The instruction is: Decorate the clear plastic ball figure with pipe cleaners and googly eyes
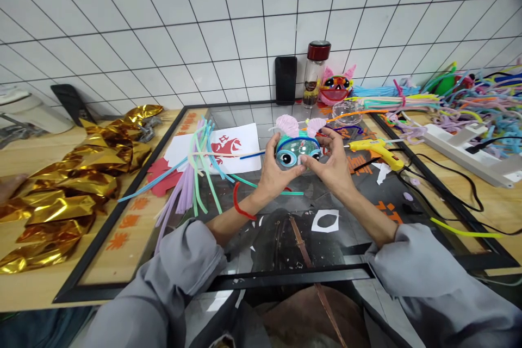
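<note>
Between both hands is a rounded animal-face craft (299,147) with a see-through front, big blue-ringed eyes, a teal pipe-cleaner edge and two pink ears. My left hand (274,171) grips its left side, and my right hand (333,163) grips the right side. Both thumbs press near the bottom of the face, partly hiding it. Beside my left forearm lies a bundle of pipe cleaners (183,187) in purple, green and blue. A red pipe cleaner (237,204) curves by that forearm. To the right of my right hand lies a yellow glue gun (377,150).
Gold foil (77,190) spreads at the left. A glass bottle (313,79), a black phone (285,80) and a pink-eared craft (336,87) stand by the tiled wall. A power strip (473,155) with black cables and heaped pipe cleaners (481,100) lie at the right.
</note>
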The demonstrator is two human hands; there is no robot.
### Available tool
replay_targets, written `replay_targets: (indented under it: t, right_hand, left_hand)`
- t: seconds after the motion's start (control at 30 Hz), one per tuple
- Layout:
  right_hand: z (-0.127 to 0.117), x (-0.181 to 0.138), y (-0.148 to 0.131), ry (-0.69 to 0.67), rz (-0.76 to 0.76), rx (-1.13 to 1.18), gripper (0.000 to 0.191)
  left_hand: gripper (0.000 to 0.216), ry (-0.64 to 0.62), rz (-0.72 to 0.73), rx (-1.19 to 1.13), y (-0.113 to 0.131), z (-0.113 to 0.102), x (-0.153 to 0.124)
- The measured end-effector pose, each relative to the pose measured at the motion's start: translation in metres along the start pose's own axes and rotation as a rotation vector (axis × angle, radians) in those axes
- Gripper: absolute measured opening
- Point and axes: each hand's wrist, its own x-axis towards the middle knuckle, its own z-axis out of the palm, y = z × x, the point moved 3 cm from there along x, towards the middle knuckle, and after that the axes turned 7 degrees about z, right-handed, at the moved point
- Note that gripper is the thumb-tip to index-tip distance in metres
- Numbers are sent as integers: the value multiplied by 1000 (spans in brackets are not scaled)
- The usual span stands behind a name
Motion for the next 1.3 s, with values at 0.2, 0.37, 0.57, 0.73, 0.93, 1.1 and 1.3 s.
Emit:
replay_targets:
  t: [0.2,0.37,0.57,0.73,0.93,1.1,1.3]
  right_hand:
    - [1,1,1,-8,-18,1,77]
    - [1,1,2,-14,14,11,79]
    - [2,0,0,-17,66,47,79]
    - [2,0,-1,-22,76,79,80]
    - [-4,0,-4,-29,99,187,67]
    - [-12,2,4,82,107,283,51]
    - [-17,-4,-7,149,-56,77,34]
  left_hand:
    - [102,-15,-2,-13,2,-1,-1]
    - [99,-32,-27,-68,4,-2,0]
    - [99,-27,-37,-47,3,-2,2]
    - [93,-29,-23,-24,6,-3,2]
    - [92,2,-7,-40,4,-2,2]
    - [92,30,-12,-60,-1,-3,2]
    - [91,21,-22,-72,-3,-5,3]
